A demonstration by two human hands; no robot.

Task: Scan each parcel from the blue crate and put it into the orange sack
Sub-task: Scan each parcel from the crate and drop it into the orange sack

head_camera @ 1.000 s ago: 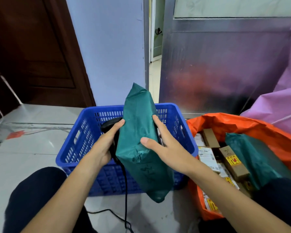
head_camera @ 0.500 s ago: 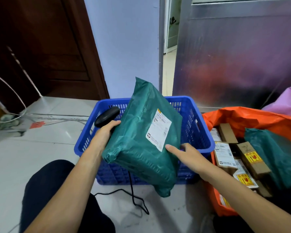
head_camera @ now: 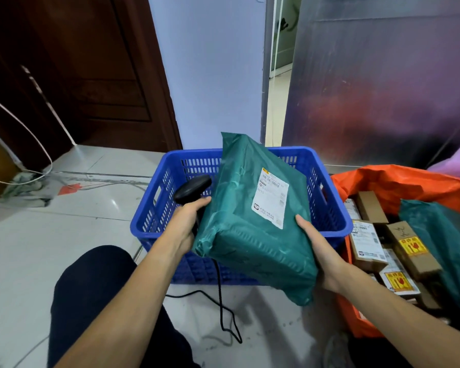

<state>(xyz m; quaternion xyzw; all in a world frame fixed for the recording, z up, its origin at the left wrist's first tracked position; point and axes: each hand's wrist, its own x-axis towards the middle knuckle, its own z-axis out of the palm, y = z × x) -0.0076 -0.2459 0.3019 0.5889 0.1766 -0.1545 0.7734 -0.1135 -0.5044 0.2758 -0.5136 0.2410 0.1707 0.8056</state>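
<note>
Now | left hand grips scanner | right hand clasps green parcel, label up, over blue crate

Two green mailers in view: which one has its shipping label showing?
The green mailer held in the right hand at the blue crate: its white label faces up. The other mailer, lying in the orange sack, shows no label.

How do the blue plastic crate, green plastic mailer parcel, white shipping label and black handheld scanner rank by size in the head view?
1. blue plastic crate
2. green plastic mailer parcel, nearer the camera, so a close second
3. white shipping label
4. black handheld scanner, partly hidden in the left hand, so unsure
</note>
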